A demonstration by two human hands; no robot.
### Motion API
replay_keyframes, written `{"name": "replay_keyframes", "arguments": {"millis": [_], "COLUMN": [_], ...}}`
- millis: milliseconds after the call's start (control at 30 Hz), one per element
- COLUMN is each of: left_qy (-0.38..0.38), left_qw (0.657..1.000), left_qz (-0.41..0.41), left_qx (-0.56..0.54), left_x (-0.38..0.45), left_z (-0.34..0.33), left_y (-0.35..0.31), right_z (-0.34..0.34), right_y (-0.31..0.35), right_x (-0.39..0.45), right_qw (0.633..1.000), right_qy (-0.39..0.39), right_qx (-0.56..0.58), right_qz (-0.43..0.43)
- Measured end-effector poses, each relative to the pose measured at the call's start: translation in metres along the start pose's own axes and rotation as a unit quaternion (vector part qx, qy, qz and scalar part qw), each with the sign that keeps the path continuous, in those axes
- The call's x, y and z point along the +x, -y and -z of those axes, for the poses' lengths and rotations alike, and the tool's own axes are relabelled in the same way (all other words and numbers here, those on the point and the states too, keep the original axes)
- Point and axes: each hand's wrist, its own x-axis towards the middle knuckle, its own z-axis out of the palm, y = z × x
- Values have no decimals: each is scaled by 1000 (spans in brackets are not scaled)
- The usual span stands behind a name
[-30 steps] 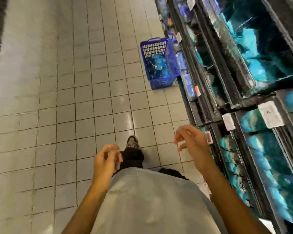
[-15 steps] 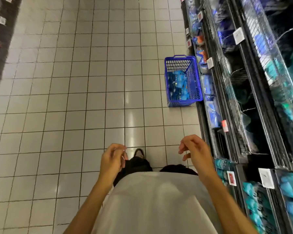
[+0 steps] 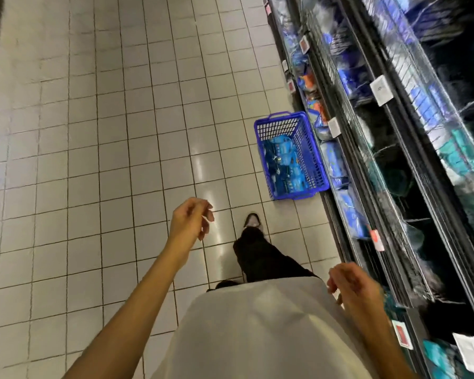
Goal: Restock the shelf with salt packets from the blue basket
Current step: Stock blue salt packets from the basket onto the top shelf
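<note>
Both hands are hanging loosely curled and holding nothing: left hand (image 3: 191, 220) out front, right hand (image 3: 352, 285) beside the shelf (image 3: 378, 165). Packets (image 3: 283, 162) are lying in the basket (image 3: 311, 162) ahead on the floor, against the shelf; they are probably dense, pliable and slick, so gripping across the middle is advisable.

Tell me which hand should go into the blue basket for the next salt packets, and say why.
Probably the left hand. It is stretched forward over the floor tiles, nearer the blue basket, and holds nothing. The right hand hangs back beside the shirt, next to the shelf, also holding nothing, handier for placing.
</note>
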Motion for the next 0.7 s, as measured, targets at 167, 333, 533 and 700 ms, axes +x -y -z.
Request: {"name": "replay_keyframes", "arguments": {"millis": [167,333,533,700], "left_qy": [-44,-105,-134,-83], "left_qw": [998,994,990,995], "left_qz": [35,42,40,28], "left_qx": [-14,4,15,43], "left_x": [62,97,149,226], "left_z": [-14,-14,-9,-9], "left_y": [-48,-79,-115,-157], "right_z": [-10,-35,-73,-100], "right_y": [46,122,211,255], "right_x": [101,198,283,339], "right_qw": [1000,996,990,993], "right_qy": [20,78,98,74], "right_qx": [14,33,89,73], "right_qz": [0,1,38,58]}}
